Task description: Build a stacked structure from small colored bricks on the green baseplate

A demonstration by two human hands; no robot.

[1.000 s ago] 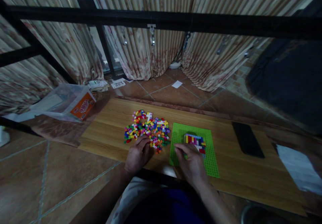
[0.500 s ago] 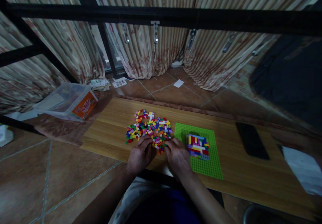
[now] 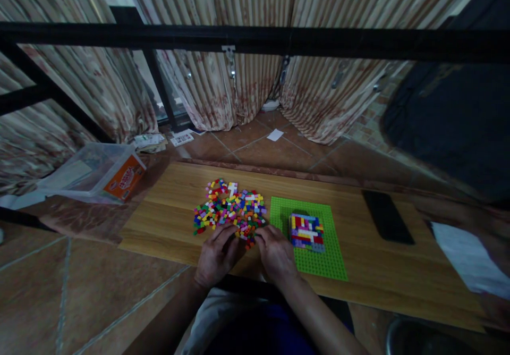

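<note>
Loose toy bricks (image 3: 229, 206) in many colours lie in a spread pile on the wooden board. At the near edge of the pile is my left hand (image 3: 218, 253), its fingers curled in with the tips by the bricks. Just across from it, my right hand (image 3: 275, 253) has its fingers bent and pressed together beside the pile. Whatever either hand pinches is hidden or too small to name. Right of my right hand, a block of joined bricks (image 3: 306, 230) stands on a green baseplate (image 3: 321, 264).
A black phone (image 3: 387, 217) and a white paper sheet (image 3: 470, 254) lie on the right of the wooden board (image 3: 159, 217). A clear plastic box (image 3: 91, 174) with an orange label stands at the left. A black metal bar (image 3: 255, 41) crosses before the curtains.
The view has shifted a little, so the board and its contents sit slightly farther left. Both hands stay at the pile's near edge, with their fingers still curled.
</note>
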